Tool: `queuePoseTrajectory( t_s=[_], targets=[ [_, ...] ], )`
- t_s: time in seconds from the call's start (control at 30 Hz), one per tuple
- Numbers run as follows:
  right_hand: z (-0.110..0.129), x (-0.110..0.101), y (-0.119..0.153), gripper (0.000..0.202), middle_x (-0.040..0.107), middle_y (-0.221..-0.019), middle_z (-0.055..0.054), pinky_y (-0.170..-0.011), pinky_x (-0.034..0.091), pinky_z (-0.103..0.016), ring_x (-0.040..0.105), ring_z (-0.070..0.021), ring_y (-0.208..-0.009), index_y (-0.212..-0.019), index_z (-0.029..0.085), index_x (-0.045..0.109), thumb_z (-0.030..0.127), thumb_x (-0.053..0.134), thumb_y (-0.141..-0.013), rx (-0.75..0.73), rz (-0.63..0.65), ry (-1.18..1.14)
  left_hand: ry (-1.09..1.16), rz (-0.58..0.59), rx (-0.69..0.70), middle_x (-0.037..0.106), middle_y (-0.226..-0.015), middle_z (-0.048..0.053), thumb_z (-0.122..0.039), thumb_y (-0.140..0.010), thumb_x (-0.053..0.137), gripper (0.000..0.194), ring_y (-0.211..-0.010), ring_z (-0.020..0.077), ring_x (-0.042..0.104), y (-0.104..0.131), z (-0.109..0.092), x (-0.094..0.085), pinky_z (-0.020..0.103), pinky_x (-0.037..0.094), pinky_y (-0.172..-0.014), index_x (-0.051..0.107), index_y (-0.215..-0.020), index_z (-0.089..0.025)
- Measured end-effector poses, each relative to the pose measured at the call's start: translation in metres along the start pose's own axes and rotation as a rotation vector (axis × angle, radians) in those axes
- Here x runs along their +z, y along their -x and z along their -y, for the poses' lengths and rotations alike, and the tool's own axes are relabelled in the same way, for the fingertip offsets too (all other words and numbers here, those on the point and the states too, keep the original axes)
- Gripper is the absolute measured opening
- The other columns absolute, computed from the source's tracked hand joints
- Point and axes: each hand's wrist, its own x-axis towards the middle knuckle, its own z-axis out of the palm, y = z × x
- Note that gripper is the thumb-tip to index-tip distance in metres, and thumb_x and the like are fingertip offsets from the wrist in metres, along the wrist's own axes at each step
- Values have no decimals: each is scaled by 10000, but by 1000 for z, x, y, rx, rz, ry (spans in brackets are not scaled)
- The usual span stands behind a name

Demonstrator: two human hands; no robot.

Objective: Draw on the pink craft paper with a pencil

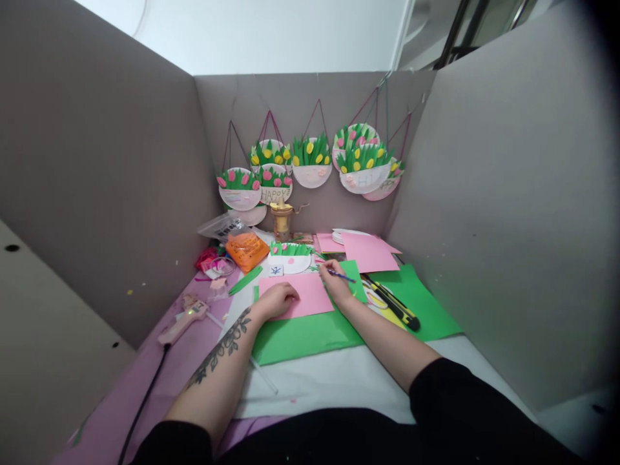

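Note:
My left hand rests on a pink sheet of paper, its fingers curled in and pressed together. No object shows in it. The pink sheet lies over a larger green sheet. In my right hand is a thin dark-blue pen, pinched near the right edge of the pink sheet; the pen slants across the fingers. Just beyond the hands lies a half-round white paper basket with green paper grass along its top. A small card with a blue mark sits at the pink sheet's far edge.
A yellow-black utility knife lies to the right on green paper. More pink sheets are behind it. At left are a glue gun with a cord and an orange packet. Paper flower baskets hang on the back panel.

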Motion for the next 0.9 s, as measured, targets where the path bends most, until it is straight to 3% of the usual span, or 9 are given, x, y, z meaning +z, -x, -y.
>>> queuePoseTrajectory(
  t_s=[0.1,0.2,0.4,0.5,0.57,0.6,0.7,0.77,0.9],
  targets=[
    [11,2,6,310,597,-919,-60,-619,438,-259,548,-160,-757,-981,200,513,444,477,-794,-97,-1,-34,-16,-1,-2,661,-930,50,-50,-702,458,323,-861,152,588,0,0,1,245,439,-835,683,-905,-164],
    [15,-2,3,340,599,-997,-71,-586,450,-247,575,-145,-749,-1039,205,486,468,399,-842,-96,-32,-138,-26,5,3,656,-937,47,-60,-707,459,324,-870,153,586,0,2,2,245,437,-838,682,-914,-171],
    [5,-44,-34,355,573,-947,-33,-491,401,-198,555,-94,-640,-974,214,462,530,379,-835,-49,-436,-267,-39,-5,2,650,-943,47,-86,-724,470,304,-877,157,585,0,6,5,248,438,-835,682,-919,-182],
    [11,-55,-38,310,568,-893,-19,-483,382,-184,536,-84,-624,-921,215,467,504,422,-822,-33,-537,-294,-39,1,-8,651,-939,49,-92,-727,472,297,-873,160,587,0,5,4,249,440,-829,684,-915,-181],
    [20,-48,-30,287,576,-849,-16,-492,386,-191,537,-96,-638,-880,209,485,486,435,-823,-51,-436,-283,-35,5,-10,653,-936,49,-93,-726,473,295,-868,160,588,0,4,3,249,441,-826,686,-911,-179],
    [25,-40,-25,281,581,-822,-15,-494,389,-200,542,-109,-646,-866,207,500,478,439,-822,-54,-320,-266,-34,5,-9,654,-933,49,-91,-724,472,297,-864,159,588,0,3,3,249,441,-826,687,-910,-178],
    [37,-6,-12,232,606,-815,-25,-550,424,-236,563,-153,-727,-829,200,559,415,474,-810,-80,179,-103,-31,-6,-12,657,-924,49,-78,-709,470,311,-856,161,587,0,2,4,251,442,-826,690,-906,-175],
    [39,22,-12,158,604,-806,-19,-643,437,-261,558,-158,-752,-833,199,580,332,507,-790,-192,426,50,-27,-16,-17,658,-927,50,-73,-701,472,314,-857,165,585,0,2,5,254,444,-824,692,-901,-176],
    [29,73,-34,179,607,-883,-37,-778,407,-305,537,-183,-845,-883,201,577,168,539,-711,-361,496,312,-48,-22,-2,656,-916,62,-88,-721,478,277,-862,178,576,1,1,5,268,444,-817,696,-871,-173]
  ],
)
